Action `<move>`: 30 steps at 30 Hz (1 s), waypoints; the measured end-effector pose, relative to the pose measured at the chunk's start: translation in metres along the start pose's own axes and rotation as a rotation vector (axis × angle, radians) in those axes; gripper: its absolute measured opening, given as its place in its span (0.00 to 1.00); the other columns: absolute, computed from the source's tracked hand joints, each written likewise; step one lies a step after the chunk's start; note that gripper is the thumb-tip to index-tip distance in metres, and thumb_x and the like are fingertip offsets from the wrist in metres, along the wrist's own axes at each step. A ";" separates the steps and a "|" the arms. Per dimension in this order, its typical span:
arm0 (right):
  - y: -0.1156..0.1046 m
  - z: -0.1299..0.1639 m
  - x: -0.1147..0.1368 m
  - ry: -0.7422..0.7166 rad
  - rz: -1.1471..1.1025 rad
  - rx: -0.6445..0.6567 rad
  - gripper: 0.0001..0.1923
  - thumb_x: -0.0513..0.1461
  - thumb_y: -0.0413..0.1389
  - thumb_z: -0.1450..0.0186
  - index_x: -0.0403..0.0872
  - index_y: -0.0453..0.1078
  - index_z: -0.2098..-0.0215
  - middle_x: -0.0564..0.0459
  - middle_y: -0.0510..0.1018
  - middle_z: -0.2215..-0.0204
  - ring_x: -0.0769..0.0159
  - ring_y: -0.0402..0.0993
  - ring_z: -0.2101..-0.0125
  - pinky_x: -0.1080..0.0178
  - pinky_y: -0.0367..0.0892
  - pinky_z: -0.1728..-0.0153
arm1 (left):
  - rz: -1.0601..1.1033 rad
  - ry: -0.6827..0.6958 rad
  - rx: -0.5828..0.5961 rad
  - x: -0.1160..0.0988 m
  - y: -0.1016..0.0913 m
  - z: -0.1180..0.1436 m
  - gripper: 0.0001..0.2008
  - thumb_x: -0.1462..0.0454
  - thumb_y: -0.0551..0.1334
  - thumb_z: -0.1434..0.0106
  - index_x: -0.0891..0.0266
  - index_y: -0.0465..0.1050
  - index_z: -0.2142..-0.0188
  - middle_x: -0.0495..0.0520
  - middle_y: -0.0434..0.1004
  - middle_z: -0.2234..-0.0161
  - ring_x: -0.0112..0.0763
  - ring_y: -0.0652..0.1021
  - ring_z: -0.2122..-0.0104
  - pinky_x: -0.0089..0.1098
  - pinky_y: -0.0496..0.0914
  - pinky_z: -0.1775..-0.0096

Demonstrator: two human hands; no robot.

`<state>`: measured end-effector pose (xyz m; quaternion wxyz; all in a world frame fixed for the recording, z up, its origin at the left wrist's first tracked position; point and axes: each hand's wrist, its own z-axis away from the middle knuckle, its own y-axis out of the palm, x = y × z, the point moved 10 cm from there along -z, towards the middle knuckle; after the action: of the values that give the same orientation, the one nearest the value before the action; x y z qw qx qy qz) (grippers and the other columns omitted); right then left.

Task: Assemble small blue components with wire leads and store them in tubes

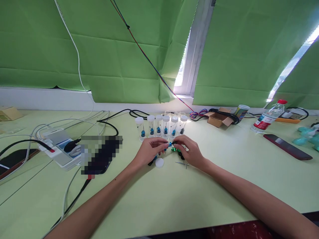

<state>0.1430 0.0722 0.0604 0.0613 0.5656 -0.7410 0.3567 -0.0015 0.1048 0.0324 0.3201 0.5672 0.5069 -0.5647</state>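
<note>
Between my fingertips is a small blue and black part [170,144], too small to name more exactly. My left hand [151,150] pinches its blue end, and my right hand [189,151] is closed at its dark end. Just behind stands a row of several clear tubes [165,127] with white caps, each holding a small blue or dark piece with a thin wire. A loose white cap [159,162] lies by my left hand, near some blue and black pieces. Small green pieces [173,149] lie partly hidden under my right hand, with a thin metal tool [184,163] in front.
On the left are a white power strip [62,149] with cables and a partly pixelated dark device [107,159]. Toward the back right stand an opened cardboard box [219,119], a can [241,113] and a plastic bottle [269,117]. A dark red phone-like slab [287,147] lies at right.
</note>
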 end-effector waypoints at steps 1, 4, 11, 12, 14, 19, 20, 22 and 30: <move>0.000 0.000 -0.001 0.004 0.000 0.001 0.07 0.38 0.50 0.30 0.48 0.68 0.55 0.48 0.74 0.61 0.66 0.72 0.65 0.61 0.72 0.63 | -0.009 0.004 0.002 -0.001 0.000 0.000 0.17 0.53 0.68 0.46 0.63 0.79 0.64 0.53 0.79 0.73 0.29 0.73 0.75 0.30 0.68 0.71; 0.001 0.001 -0.004 0.027 -0.002 0.008 0.07 0.39 0.50 0.30 0.48 0.68 0.56 0.48 0.75 0.63 0.66 0.73 0.66 0.62 0.72 0.63 | -0.036 0.019 0.002 -0.003 0.002 0.001 0.17 0.53 0.68 0.46 0.63 0.79 0.63 0.55 0.80 0.70 0.31 0.74 0.73 0.32 0.69 0.69; 0.002 0.001 -0.006 0.040 0.013 0.032 0.08 0.39 0.50 0.30 0.47 0.68 0.56 0.49 0.75 0.64 0.66 0.73 0.67 0.63 0.71 0.65 | -0.180 0.089 -0.007 -0.011 0.004 0.003 0.17 0.53 0.66 0.44 0.62 0.80 0.61 0.56 0.81 0.68 0.38 0.78 0.69 0.36 0.71 0.62; 0.003 0.001 -0.005 0.037 0.020 0.033 0.08 0.39 0.50 0.30 0.47 0.68 0.56 0.49 0.76 0.65 0.66 0.73 0.67 0.63 0.71 0.65 | -0.196 0.100 -0.007 -0.012 0.005 0.003 0.17 0.53 0.66 0.44 0.61 0.80 0.60 0.55 0.81 0.68 0.38 0.78 0.68 0.35 0.71 0.62; 0.003 0.001 -0.006 0.034 0.038 0.036 0.08 0.40 0.50 0.30 0.47 0.68 0.56 0.49 0.76 0.65 0.66 0.73 0.67 0.63 0.70 0.65 | -0.244 0.125 -0.013 -0.014 0.006 0.004 0.16 0.54 0.65 0.44 0.59 0.81 0.60 0.54 0.81 0.68 0.38 0.78 0.67 0.34 0.70 0.63; 0.004 0.002 -0.008 0.045 0.077 0.045 0.08 0.40 0.49 0.29 0.47 0.69 0.57 0.49 0.77 0.66 0.65 0.73 0.67 0.63 0.69 0.64 | -0.397 0.203 -0.001 -0.023 0.012 0.008 0.14 0.56 0.63 0.41 0.58 0.80 0.58 0.52 0.79 0.70 0.33 0.74 0.71 0.31 0.67 0.66; 0.005 0.003 -0.009 0.049 0.076 0.047 0.09 0.40 0.49 0.29 0.47 0.69 0.57 0.50 0.77 0.66 0.66 0.73 0.68 0.63 0.68 0.64 | -0.420 0.217 0.007 -0.024 0.013 0.008 0.14 0.57 0.62 0.40 0.58 0.80 0.57 0.52 0.79 0.70 0.32 0.74 0.71 0.30 0.66 0.67; 0.005 0.002 -0.008 0.053 0.074 0.051 0.09 0.40 0.49 0.29 0.47 0.69 0.58 0.50 0.77 0.67 0.66 0.73 0.69 0.64 0.68 0.66 | -0.462 0.241 0.019 -0.027 0.016 0.010 0.14 0.58 0.61 0.39 0.59 0.79 0.57 0.52 0.78 0.69 0.31 0.72 0.72 0.30 0.65 0.67; 0.007 0.001 -0.007 0.092 0.070 0.071 0.09 0.42 0.50 0.30 0.47 0.69 0.62 0.52 0.77 0.71 0.69 0.71 0.73 0.67 0.66 0.72 | -0.557 0.314 0.032 -0.028 0.021 0.012 0.13 0.57 0.61 0.38 0.58 0.78 0.57 0.52 0.77 0.68 0.30 0.71 0.72 0.31 0.64 0.67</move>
<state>0.1396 0.0782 0.0532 0.0627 0.5243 -0.7435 0.4104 0.0184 0.0818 0.0533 0.0623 0.4919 0.6769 -0.5441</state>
